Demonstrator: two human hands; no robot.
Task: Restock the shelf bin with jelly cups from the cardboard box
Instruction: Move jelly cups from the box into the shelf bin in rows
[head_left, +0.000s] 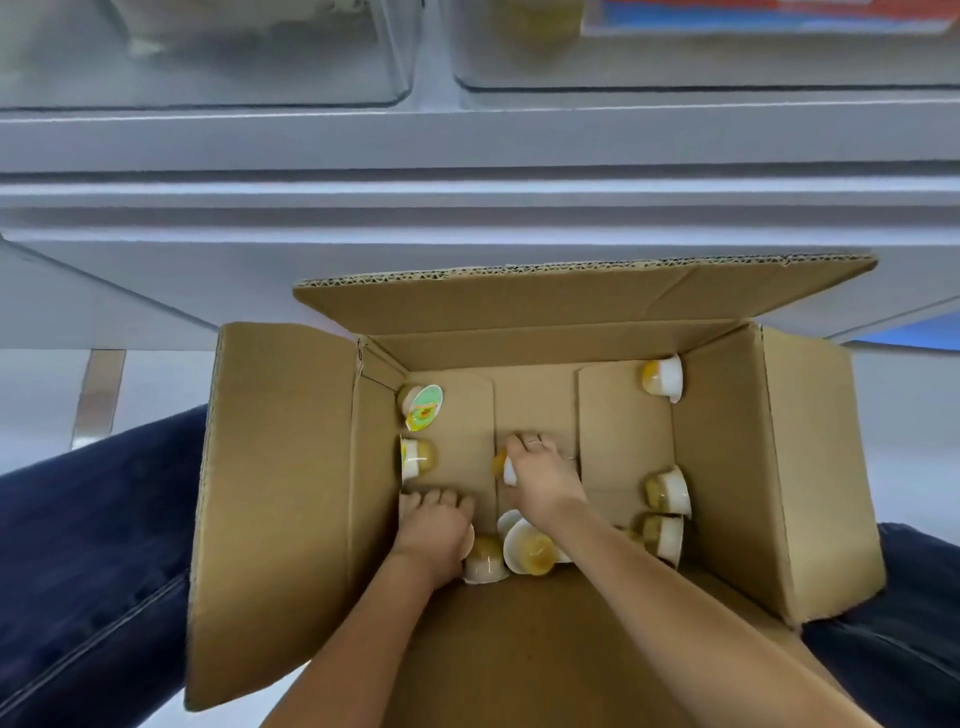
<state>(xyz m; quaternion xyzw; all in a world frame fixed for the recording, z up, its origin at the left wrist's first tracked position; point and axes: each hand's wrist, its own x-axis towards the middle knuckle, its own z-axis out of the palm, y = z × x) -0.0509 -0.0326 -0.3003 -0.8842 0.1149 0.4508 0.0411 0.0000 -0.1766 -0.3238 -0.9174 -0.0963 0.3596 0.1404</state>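
Picking step: both hands are down in the cardboard box (280, 467). The right hand (540, 475) curls over 1 jelly cup (505, 467); the left hand (434, 525) seems to cover another. Next, lift them to the shelf bin (675, 78).

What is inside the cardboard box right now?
Jelly cups lie scattered on the floor of the cardboard box. Both hands reach in: the right hand grips one cup, and the left hand covers whatever lies beneath it.
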